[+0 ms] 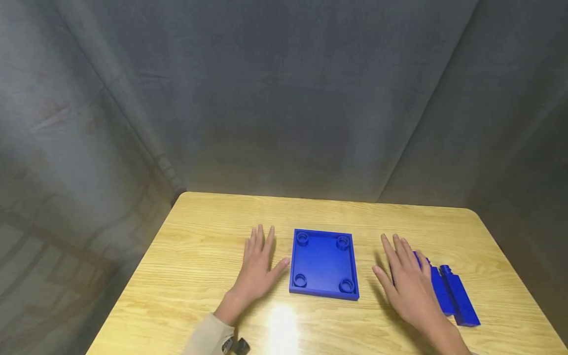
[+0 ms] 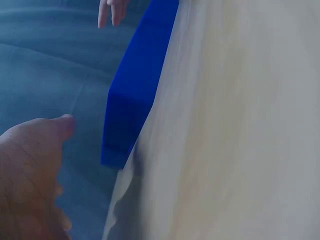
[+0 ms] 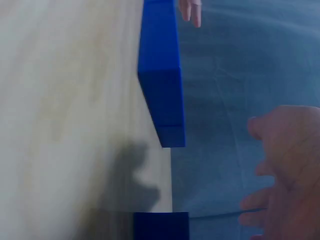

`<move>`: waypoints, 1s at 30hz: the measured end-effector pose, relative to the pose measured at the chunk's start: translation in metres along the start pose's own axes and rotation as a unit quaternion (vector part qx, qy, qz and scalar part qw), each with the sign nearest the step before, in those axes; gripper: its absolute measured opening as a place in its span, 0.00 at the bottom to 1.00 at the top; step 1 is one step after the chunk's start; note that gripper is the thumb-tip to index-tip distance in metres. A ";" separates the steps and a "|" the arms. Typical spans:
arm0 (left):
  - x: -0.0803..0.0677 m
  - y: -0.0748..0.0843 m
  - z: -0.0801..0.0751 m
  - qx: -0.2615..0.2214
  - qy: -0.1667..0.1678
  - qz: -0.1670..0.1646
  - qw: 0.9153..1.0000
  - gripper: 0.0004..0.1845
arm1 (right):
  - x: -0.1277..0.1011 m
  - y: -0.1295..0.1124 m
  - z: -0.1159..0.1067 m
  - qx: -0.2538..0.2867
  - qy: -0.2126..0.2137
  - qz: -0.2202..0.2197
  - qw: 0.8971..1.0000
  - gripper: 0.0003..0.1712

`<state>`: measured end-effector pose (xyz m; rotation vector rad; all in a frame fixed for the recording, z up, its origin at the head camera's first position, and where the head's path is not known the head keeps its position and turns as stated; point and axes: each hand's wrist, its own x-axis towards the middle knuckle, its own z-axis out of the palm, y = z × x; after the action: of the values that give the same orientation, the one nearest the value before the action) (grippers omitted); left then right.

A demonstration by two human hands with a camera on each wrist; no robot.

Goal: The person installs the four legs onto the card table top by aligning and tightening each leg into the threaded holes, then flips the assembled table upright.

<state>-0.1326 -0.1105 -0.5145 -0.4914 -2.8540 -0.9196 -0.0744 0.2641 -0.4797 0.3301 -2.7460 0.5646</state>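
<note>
On the table lies a blue square panel (image 1: pixel 323 261) with a raised rim and a round socket in each corner. My left hand (image 1: pixel 255 271) is held just left of it, fingers spread, thumb close to its edge. Over to the panel's right, my right hand (image 1: pixel 410 291) hovers with straight fingers and holds nothing. Blue bars with narrow, ridged ends lie beside and beneath that hand; the outer bar (image 1: pixel 462 301) shows fully, while the inner bar (image 1: pixel 442 292) is partly hidden. Both wrist views show the panel's side (image 2: pixel 132 90) standing low on the tabletop.
The light wood table (image 1: pixel 213 222) has rounded far corners. Grey cloth (image 1: pixel 284 108) hangs behind it and at both sides. A blue block end (image 3: pixel 161 226) shows at the bottom of the right wrist view. A small dark device (image 1: pixel 235 346) sits at the left sleeve.
</note>
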 end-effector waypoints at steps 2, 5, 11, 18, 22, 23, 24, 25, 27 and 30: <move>-0.005 0.004 0.003 -0.019 0.000 -0.002 1.000 0.50 | -0.004 -0.001 0.002 0.002 0.018 -0.004 1.000 0.46; -0.012 0.010 0.009 -0.043 0.002 0.001 0.999 0.50 | -0.010 -0.003 0.003 0.005 0.042 -0.002 0.999 0.46; -0.022 0.017 0.018 -0.086 -0.002 -0.008 0.996 0.52 | -0.025 -0.002 0.007 0.019 0.078 0.013 0.997 0.43; -0.030 0.020 0.027 -0.122 -0.012 -0.021 0.992 0.57 | -0.040 0.003 0.012 0.040 0.097 0.051 0.993 0.48; -0.033 0.019 0.032 -0.124 -0.019 -0.008 0.992 0.57 | -0.048 0.008 0.017 0.059 0.118 0.070 0.989 0.46; -0.033 0.019 0.032 -0.123 -0.020 -0.005 0.992 0.57 | -0.049 0.010 0.019 0.065 0.131 0.069 0.987 0.44; -0.034 0.019 0.033 -0.120 -0.020 -0.001 0.993 0.57 | -0.050 0.011 0.020 0.069 0.145 0.068 0.985 0.43; -0.034 0.019 0.033 -0.117 -0.022 -0.002 0.993 0.58 | -0.052 0.012 0.022 0.072 0.158 0.068 0.982 0.42; -0.034 0.019 0.033 -0.110 -0.025 -0.001 0.994 0.58 | -0.055 0.013 0.025 0.069 0.174 0.073 0.980 0.42; -0.035 0.018 0.034 -0.102 -0.031 -0.001 0.994 0.59 | -0.061 0.012 0.029 0.057 0.170 0.096 0.979 0.41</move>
<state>-0.0940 -0.0865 -0.5394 -0.5439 -2.8291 -1.2243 -0.0294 0.2728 -0.5308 -0.0112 -2.4327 0.7529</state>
